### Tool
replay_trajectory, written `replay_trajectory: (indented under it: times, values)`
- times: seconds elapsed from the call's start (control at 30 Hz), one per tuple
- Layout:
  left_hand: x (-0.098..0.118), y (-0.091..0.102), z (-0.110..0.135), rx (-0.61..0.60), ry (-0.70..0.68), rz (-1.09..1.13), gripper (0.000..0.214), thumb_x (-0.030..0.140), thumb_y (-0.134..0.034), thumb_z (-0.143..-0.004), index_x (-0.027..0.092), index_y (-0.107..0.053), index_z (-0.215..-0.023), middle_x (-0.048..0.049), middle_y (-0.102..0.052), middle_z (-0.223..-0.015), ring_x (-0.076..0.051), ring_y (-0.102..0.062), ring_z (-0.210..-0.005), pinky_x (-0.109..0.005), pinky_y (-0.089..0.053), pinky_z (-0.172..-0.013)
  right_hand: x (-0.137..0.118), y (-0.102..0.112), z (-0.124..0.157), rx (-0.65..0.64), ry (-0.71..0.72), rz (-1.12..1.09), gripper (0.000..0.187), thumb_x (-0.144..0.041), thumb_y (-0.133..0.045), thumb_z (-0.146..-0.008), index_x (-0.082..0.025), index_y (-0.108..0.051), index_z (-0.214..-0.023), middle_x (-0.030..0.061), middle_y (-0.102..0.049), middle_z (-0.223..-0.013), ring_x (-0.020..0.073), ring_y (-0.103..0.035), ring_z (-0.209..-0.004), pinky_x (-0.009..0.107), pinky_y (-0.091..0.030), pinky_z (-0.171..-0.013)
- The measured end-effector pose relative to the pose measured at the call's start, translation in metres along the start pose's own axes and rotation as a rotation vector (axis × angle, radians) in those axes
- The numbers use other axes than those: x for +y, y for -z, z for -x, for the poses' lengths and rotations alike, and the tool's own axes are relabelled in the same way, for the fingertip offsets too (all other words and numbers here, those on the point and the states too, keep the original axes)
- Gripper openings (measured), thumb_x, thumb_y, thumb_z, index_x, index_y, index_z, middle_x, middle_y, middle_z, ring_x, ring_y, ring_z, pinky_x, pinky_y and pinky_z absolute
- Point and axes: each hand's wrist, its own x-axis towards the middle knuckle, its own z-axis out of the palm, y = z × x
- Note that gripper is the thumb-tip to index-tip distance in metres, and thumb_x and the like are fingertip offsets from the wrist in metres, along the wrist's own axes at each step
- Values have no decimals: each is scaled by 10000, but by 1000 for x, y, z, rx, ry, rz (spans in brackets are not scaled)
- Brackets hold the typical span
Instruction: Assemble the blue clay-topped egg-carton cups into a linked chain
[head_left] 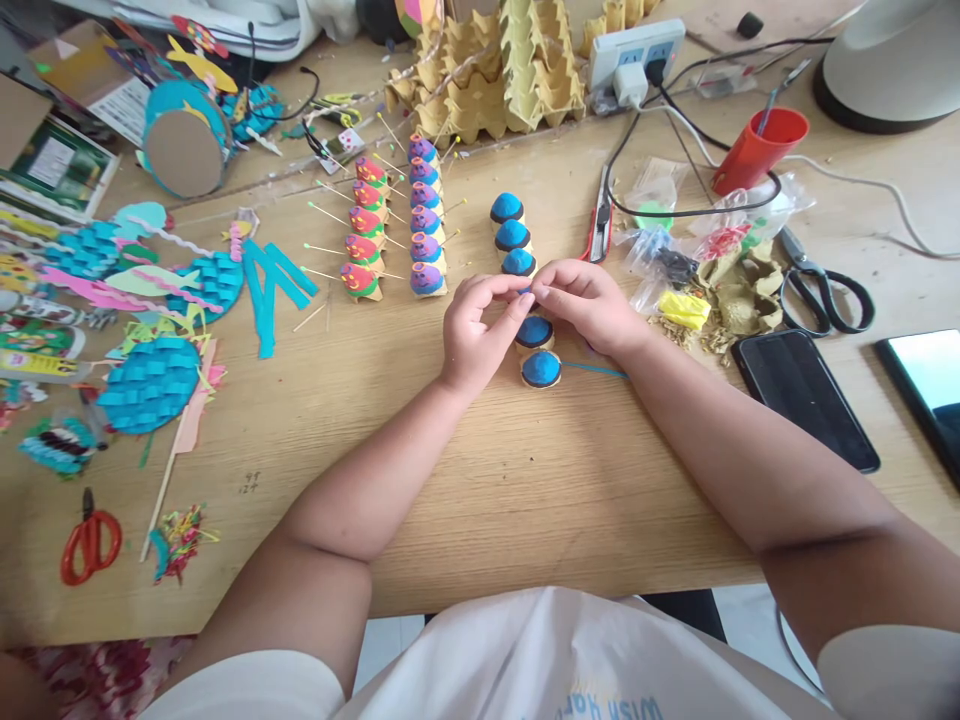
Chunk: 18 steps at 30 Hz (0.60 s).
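Observation:
A strip of egg-carton cups topped with blue clay domes (pixel 541 369) runs away from me in the middle of the table, each visible dome edged in a dark band. My left hand (pixel 484 325) and my right hand (pixel 589 305) meet over one of its middle cups. Thumbs and forefingers are closed around that cup from both sides, hiding most of its dome. A thin blue strip (pixel 596 369) lies by the nearest cup, below my right wrist. To the left stand a red-and-green clay-covered row (pixel 365 222) and a purple one (pixel 427 222), both with pins sticking out sideways.
Egg cartons (pixel 487 75) and a power strip (pixel 637 60) stand at the back. On the right are a utility knife (pixel 600 225), a red cup (pixel 761 150), black-handled scissors (pixel 825 290) and a phone (pixel 802 395). Paper crafts (pixel 154 385) and red scissors (pixel 91 545) lie left.

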Motion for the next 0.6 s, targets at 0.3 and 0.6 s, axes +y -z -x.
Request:
replay_trajectory:
  times: [0.3,0.6]
  values:
    - [0,0,0,15,-23,5,182,418,-695,-1021,258,-780,-1006,-14,-826,-991,-152,-746,-948,-326,-580,-931,1,0,-1,3,13,-4,480,-615,-896,-780,-170,-718,-804,-8,-668,-754,126,-597,-764,242,-493,-725]
    - [-3,0,0,29,-31,7,217,436,-693,-1023,252,-760,-930,-3,-818,-921,-150,-742,-922,-333,-558,-900,-4,-2,0,14,0,39,515,-648,-876,-779,-163,-703,-772,1,-682,-758,123,-575,-740,250,-480,-710]
